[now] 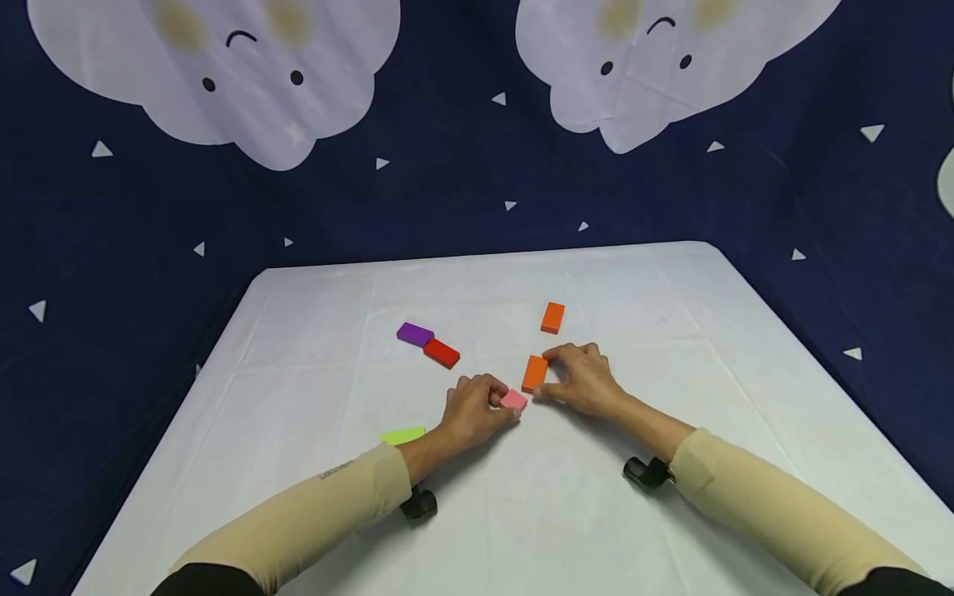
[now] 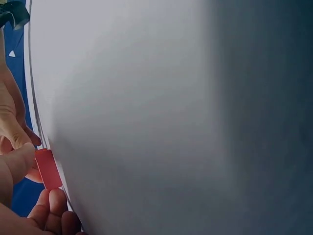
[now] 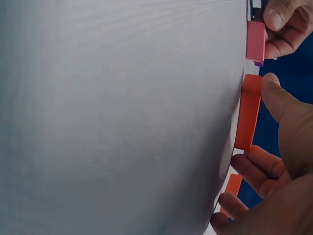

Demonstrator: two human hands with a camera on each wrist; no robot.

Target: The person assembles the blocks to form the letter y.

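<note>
My left hand (image 1: 474,411) pinches a pink block (image 1: 513,400) between thumb and fingers, low over the white cloth. In the left wrist view the pink block (image 2: 49,169) spans from thumb to fingertips. Just to its right, my right hand (image 1: 585,381) holds an orange block (image 1: 534,374), the thumb at its near end and a finger at its far end. The right wrist view has this orange block (image 3: 248,112) between thumb and fingertips, with the pink one close beyond it. A second orange block (image 1: 552,318) lies farther back, past the right hand.
A purple block (image 1: 415,334) and a red block (image 1: 442,353) lie end to end at the back left. Beside my left wrist is a lime green block (image 1: 403,435), partly covered by the arm. White cloth (image 1: 313,331) covers the table; a dark blue curtain (image 1: 447,215) hangs behind.
</note>
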